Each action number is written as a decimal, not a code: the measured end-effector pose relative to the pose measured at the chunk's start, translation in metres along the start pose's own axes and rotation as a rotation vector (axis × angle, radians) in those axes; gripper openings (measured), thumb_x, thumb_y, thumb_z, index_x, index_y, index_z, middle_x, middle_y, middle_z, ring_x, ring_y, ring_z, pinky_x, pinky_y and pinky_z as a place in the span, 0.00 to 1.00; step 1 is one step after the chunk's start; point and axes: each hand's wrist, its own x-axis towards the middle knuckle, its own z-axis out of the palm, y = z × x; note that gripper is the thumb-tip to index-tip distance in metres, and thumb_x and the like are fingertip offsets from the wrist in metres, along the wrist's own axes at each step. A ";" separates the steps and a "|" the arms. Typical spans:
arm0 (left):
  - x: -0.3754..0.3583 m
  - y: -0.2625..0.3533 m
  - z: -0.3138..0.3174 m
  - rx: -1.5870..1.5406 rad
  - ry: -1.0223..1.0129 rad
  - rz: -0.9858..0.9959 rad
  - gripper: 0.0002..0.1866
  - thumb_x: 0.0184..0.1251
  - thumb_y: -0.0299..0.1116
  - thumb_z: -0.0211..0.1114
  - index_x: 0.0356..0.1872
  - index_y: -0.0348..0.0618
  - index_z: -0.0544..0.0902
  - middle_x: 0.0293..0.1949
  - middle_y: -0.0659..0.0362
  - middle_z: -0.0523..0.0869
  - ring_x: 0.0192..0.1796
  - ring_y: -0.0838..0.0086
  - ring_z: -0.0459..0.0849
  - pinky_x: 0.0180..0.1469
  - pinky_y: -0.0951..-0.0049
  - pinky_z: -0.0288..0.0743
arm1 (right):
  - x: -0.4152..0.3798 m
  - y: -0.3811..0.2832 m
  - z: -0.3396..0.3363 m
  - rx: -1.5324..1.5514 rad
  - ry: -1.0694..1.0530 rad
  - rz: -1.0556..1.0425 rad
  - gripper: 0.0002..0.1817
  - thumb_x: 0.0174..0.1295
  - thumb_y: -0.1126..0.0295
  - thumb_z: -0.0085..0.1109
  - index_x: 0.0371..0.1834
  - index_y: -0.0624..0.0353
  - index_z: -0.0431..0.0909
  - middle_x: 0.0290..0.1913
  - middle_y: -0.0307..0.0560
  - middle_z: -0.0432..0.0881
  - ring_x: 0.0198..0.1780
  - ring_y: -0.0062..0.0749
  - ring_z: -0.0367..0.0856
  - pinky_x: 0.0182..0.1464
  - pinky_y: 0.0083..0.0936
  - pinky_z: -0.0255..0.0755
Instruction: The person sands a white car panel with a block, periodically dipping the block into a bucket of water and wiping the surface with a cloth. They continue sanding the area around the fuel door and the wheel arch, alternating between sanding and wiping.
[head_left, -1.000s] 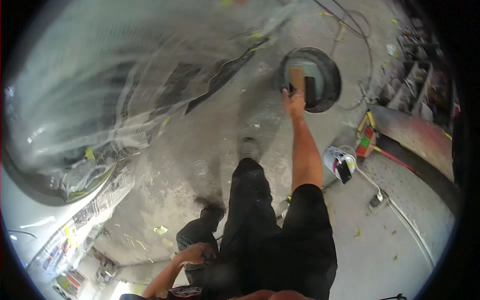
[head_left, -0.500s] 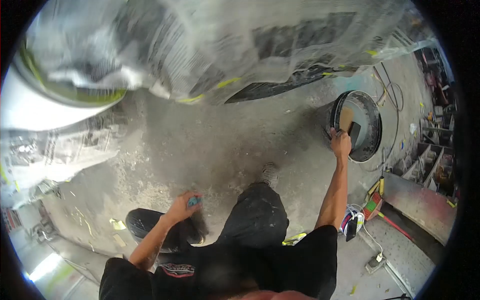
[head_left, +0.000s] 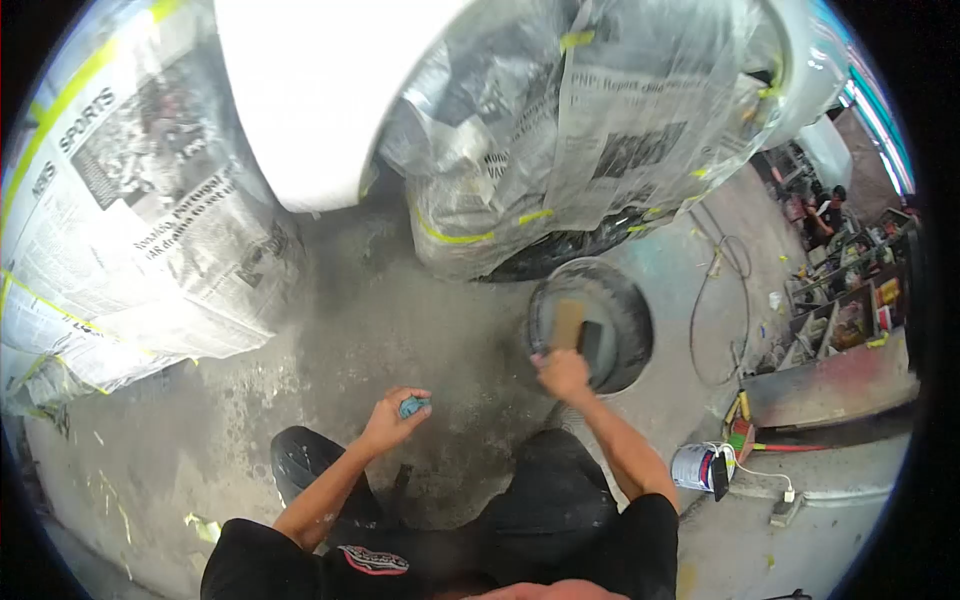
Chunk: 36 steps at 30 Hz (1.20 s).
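My right hand (head_left: 566, 375) is closed on the near-left rim of a dark bucket (head_left: 636, 325), which stands on the floor in front of me. Inside the bucket are a tan rectangular block (head_left: 569, 322) and a dark block (head_left: 592, 343), in what looks like greyish water. Over the floor to the left, my left hand (head_left: 385, 424) grips a small blue-green piece (head_left: 413, 406); its kind is not clear, and the fingers partly cover it. Both knees are bent, one on each side below my hands.
A white car panel (head_left: 310, 90) and newspaper-and-plastic masking (head_left: 630, 140) fill the top. More newspaper (head_left: 180, 230) hangs left. Right are a hose (head_left: 748, 262), a parts rack (head_left: 855, 310), a white can (head_left: 692, 466), a red-handled brush (head_left: 742, 438) and, farther off, a person (head_left: 828, 215).
The bucket has come left, away from the hose, with my right hand still on its rim. My view has tilted up, showing more of the masked car. The left hand keeps its blue-green piece.
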 end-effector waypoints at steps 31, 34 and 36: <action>0.114 -0.071 0.029 0.954 -0.508 -0.110 0.31 0.68 0.37 0.66 0.71 0.39 0.71 0.69 0.41 0.75 0.68 0.43 0.75 0.70 0.44 0.68 | -0.014 -0.185 0.134 0.433 0.098 -0.041 0.14 0.66 0.64 0.58 0.49 0.60 0.85 0.54 0.66 0.83 0.58 0.55 0.83 0.56 0.49 0.79; 0.140 -0.132 0.059 1.006 -0.706 -0.246 0.31 0.73 0.44 0.59 0.72 0.39 0.72 0.73 0.41 0.71 0.72 0.45 0.72 0.72 0.40 0.63 | 0.021 -0.178 0.206 0.210 -0.117 -0.084 0.21 0.67 0.64 0.56 0.62 0.57 0.80 0.64 0.59 0.79 0.65 0.55 0.78 0.63 0.45 0.76; 0.137 -0.112 0.052 0.956 -0.755 -0.320 0.31 0.75 0.49 0.55 0.72 0.40 0.74 0.74 0.42 0.70 0.74 0.46 0.71 0.74 0.40 0.61 | 0.042 -0.175 0.241 0.074 -0.188 -0.182 0.22 0.69 0.63 0.53 0.65 0.56 0.79 0.67 0.57 0.77 0.66 0.55 0.77 0.65 0.44 0.74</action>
